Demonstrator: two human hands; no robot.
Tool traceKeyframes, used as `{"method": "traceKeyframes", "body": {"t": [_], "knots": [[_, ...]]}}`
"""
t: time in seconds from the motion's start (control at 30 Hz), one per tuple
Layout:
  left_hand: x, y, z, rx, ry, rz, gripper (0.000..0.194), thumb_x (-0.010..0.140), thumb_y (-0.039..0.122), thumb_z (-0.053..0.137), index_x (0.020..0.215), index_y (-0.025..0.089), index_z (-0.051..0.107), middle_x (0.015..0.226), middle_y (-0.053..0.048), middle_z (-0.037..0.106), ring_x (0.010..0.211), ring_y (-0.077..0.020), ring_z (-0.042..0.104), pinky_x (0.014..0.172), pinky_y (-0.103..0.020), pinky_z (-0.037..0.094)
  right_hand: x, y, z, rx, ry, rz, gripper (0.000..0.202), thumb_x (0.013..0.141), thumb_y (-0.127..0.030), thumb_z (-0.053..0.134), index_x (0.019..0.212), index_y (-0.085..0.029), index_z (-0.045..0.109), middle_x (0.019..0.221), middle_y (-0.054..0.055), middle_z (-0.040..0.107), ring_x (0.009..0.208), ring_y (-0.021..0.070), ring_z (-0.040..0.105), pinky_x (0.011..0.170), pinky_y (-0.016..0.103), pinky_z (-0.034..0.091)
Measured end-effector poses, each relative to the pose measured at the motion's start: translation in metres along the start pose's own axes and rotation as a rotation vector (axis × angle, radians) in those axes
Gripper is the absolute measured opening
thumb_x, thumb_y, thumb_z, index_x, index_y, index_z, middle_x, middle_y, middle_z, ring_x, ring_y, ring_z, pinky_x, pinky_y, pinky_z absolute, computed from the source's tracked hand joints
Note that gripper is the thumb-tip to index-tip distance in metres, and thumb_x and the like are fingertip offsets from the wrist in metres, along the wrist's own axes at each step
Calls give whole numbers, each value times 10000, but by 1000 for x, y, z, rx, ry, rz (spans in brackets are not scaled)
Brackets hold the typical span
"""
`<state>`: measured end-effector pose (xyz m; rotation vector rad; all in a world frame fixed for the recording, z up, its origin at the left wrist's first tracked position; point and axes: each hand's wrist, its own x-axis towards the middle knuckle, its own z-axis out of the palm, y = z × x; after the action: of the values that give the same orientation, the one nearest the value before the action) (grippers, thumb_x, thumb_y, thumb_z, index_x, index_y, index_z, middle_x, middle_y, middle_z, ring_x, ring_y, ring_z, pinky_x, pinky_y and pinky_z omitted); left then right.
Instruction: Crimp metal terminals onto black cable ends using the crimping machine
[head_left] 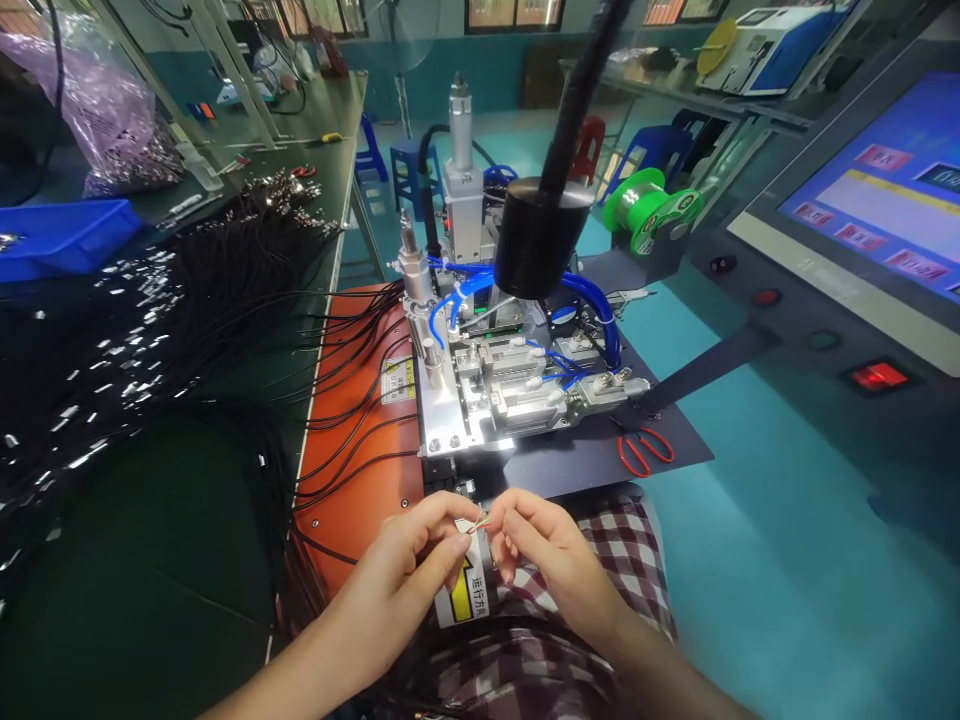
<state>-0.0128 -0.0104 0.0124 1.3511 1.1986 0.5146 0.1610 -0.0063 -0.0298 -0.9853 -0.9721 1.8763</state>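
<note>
Thin stripped wires [478, 523] of a cable end fan out between my two hands. My left hand [420, 555] pinches them between thumb and index finger. From the other side, my right hand [544, 545] has its thumb and fingertips closed on the wire tips. Both hands are just in front of the machine [517, 390], whose metal clamps and blue air tubes show. Below my fingers is a white label with a yellow arrow [463, 598]. Several black cables [352, 470] run from the machine's left side over an orange plate.
Bundles of black cables [150, 330] cover the dark table at left, beside a blue tray [67, 235]. Red-handled scissors [645, 452] lie on the machine's base. A black cylinder [541, 240] hangs above. A green spool [651, 212] and a screen panel [885, 200] stand at right.
</note>
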Motion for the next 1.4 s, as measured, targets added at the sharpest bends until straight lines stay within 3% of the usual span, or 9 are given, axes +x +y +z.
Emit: {"method": "traceKeyframes", "body": {"t": [0.33,0.5,0.73,0.97,1.07,1.2,1.3,1.4], "knots": [[0,-5,6,36,80,13,278,893,313,463,1158,229,486,689,16,589,584,-117,463,480,-203,318,5,-2,2,94,-25,84,289,799,-402,610,673,-163,506,546,-51,483,449,69,419,457,200,309],[0,-12,10,59,150,17,252,882,307,472,1115,219,509,673,13,561,614,-135,503,496,-208,364,3,0,9,7,65,51,323,761,-441,638,656,-171,496,510,-56,494,424,72,433,445,201,337],[3,-12,11,-145,111,51,213,895,296,474,1098,234,491,706,32,578,642,-114,565,595,-206,448,1,20,19,18,137,17,271,776,-428,631,747,-172,543,556,-56,492,432,63,435,443,192,375],[8,0,9,-206,157,-42,155,815,330,599,892,197,585,554,63,487,460,-59,417,411,-147,322,-3,13,18,-195,136,-67,219,838,-351,562,714,-173,534,560,-51,460,482,78,403,478,206,362],[11,-2,11,-341,161,-121,193,801,358,608,777,172,559,457,78,433,391,-42,335,374,-140,256,-6,13,22,-267,132,-95,220,857,-325,531,697,-173,523,555,-49,454,485,81,394,484,212,358],[12,-5,9,-490,108,-238,223,826,400,560,811,181,516,435,94,382,372,-39,266,361,-137,189,-7,16,27,-296,167,-105,212,856,-297,522,684,-172,511,571,-39,472,490,83,398,489,216,359],[7,-3,5,-342,113,-128,199,815,348,583,936,205,514,634,50,501,494,-66,400,403,-141,280,-8,17,25,-321,222,-137,201,850,-290,535,688,-172,518,573,-39,470,493,83,400,485,214,360],[2,0,1,-123,143,-27,114,818,287,576,875,190,562,735,15,531,641,-103,473,496,-163,369,-7,13,17,-287,224,-143,197,849,-301,548,701,-171,533,552,-44,469,481,81,411,478,210,366]]}}
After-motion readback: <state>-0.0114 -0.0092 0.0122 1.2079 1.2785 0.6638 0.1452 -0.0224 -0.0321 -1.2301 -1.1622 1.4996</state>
